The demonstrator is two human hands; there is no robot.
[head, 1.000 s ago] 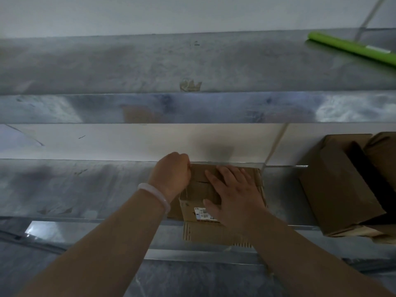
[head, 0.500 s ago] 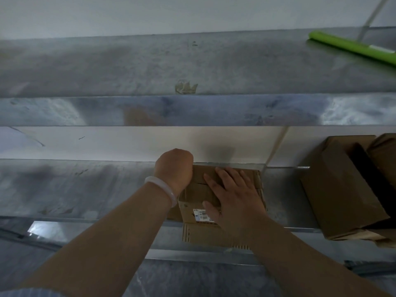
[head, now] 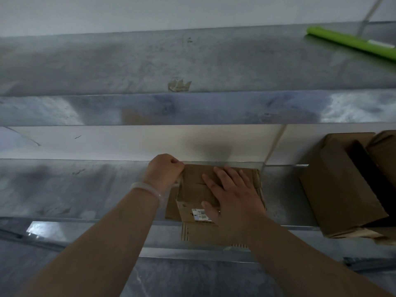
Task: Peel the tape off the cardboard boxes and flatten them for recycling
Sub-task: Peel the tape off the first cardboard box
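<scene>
A small brown cardboard box (head: pixel 192 189) with a white barcode label (head: pixel 198 215) lies on the metal shelf (head: pixel 85 189), its near end hanging over the shelf's front edge. My right hand (head: pixel 233 198) lies flat on the box top with fingers spread, pressing it down. At the box's far left corner, my left hand (head: pixel 164 171) is curled into a fist and pinches a pale strip of tape (head: pixel 179 182) that runs from the hand to the box's left edge. A white bracelet sits on that wrist.
A larger brown box (head: pixel 334 185) leans on the same shelf to the right, with another box (head: pixel 383 151) behind it. On the upper shelf lie a crumpled scrap of tape (head: pixel 179 84) and a green roll (head: pixel 351 42) at the far right. A white wall backs the shelves.
My left fist has shifted slightly left, away from the box corner, uncovering more of the box's left edge. My right hand stays flat on the box top.
</scene>
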